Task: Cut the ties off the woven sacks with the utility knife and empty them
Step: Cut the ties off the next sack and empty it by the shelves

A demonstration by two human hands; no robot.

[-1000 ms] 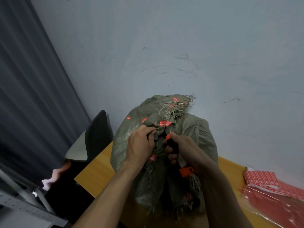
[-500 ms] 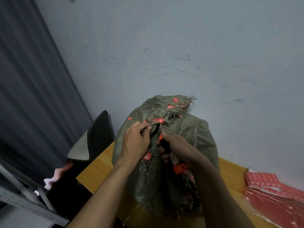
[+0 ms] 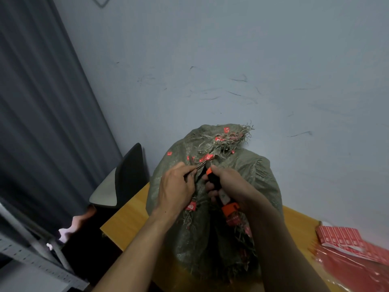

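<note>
The sack (image 3: 252, 175) stands upright on the table (image 3: 126, 218) against the wall. Its gathered, frayed neck is at the top, on the side away from the person.

The left hand (image 3: 174, 190) pinches a thin strand (image 3: 199, 165) of the tie between thumb and fingertips and holds it out from the neck toward the left. The right hand (image 3: 233, 186) is wrapped around the utility knife (image 3: 223, 197), with the thumb near the orange front end.

The knife's long axis runs from its orange butt, beside the right wrist, up and away toward the neck. The front end sits just right of the pinched strand, close to the left fingertips. The blade is too dark to make out, so contact with the strand cannot be confirmed.

The cut depends on the strand crossing the blade line between the pinch and the neck. The left fingertips lie nearest the blade, so the stroke should run away from them. The neck appears closed, and the sack is not yet emptied.
</note>
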